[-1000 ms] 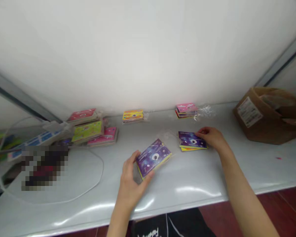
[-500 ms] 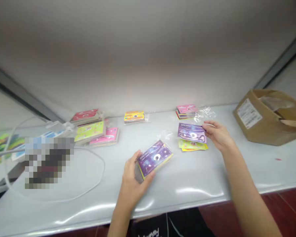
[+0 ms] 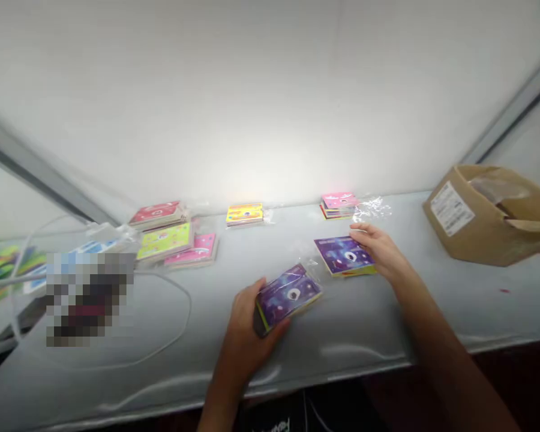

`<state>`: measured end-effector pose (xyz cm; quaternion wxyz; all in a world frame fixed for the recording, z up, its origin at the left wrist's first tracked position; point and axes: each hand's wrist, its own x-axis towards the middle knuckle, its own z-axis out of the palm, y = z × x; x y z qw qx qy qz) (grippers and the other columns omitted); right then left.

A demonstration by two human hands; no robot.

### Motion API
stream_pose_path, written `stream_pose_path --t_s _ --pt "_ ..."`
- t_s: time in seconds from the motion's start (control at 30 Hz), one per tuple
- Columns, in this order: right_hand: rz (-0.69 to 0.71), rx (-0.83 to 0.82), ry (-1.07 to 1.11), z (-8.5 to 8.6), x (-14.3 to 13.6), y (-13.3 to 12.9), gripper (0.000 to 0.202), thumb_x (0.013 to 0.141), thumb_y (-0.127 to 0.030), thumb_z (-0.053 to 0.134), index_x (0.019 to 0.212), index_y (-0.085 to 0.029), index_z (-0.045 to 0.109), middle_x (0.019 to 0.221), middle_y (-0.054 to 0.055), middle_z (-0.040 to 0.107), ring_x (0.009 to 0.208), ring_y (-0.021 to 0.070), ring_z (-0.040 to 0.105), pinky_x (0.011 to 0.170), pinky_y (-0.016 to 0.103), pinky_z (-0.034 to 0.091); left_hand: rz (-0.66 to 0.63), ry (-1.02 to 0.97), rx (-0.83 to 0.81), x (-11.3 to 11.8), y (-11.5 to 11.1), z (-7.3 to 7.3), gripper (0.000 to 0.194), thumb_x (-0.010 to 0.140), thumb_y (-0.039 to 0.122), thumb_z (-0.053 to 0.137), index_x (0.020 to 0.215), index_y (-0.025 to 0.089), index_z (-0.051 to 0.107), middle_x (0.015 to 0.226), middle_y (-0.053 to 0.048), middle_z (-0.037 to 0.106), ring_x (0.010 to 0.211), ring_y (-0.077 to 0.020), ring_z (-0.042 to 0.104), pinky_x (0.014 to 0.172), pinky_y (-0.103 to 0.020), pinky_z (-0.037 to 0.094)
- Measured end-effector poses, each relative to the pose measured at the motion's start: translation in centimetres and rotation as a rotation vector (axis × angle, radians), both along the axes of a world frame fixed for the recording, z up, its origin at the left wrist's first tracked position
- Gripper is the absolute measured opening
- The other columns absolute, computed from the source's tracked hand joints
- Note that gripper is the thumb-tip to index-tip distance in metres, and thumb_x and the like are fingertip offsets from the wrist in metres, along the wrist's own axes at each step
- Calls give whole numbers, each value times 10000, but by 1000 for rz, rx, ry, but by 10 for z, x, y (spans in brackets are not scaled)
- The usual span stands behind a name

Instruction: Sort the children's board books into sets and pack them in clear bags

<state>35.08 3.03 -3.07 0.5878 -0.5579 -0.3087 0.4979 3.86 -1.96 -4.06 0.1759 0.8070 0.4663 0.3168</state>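
Observation:
My left hand [image 3: 245, 327] is wrapped around a purple card pack [image 3: 290, 295] in a clear plastic bag, thumb along its near edge and fingers at its far left corner. To the right, my right hand [image 3: 378, 249] pinches the right side of a purple card [image 3: 344, 255] with a white oval spot. That card lies over a small pile of yellow cards [image 3: 362, 271], of which only the lower edge shows. Behind it, a bagged stack of mixed cards with pink on top [image 3: 339, 201] rests near the wall.
A bagged yellow card stack [image 3: 245, 213] sits at the back. Red [image 3: 157, 213], lime-green [image 3: 165, 240] and pink [image 3: 193, 249] packs are grouped at left. A white cable [image 3: 186, 312] loops over the grey table [image 3: 171, 384]. An open cardboard box [image 3: 486, 222] stands at right.
The purple card in my right hand has come down onto the pile, and its face pattern looks different. My left hand has shifted slightly right and nearer with its pack. The picture's lighting has changed.

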Motion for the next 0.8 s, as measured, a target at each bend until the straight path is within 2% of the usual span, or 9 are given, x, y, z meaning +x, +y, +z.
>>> stream_pose_path --t_s 0.17,0.47,0.8 --pt "12 33 -83 3 -4 -2 410 552 -369 772 894 -208 613 662 -35 556 518 104 511 486 239 397 10 40 23 0 -1 0 626 782 364 624 1312 233 319 1242 -114 500 1162 -268 479 973 -507 419" --pt "41 -1 -139 -4 -14 -1 383 573 -351 751 895 -178 633 686 -29 543 540 98 515 496 231 389 -36 94 82 3 -2 3 629 765 364 638 1304 225 346 1243 -116 520 1167 -283 474 985 -495 405" --pt "-62 19 -169 -5 -22 2 366 551 -360 743 851 -184 627 685 -20 527 528 97 490 469 224 386 -68 48 17 3 -4 6 620 760 363 645 1294 234 359 1231 -114 528 1155 -275 487 964 -467 428"
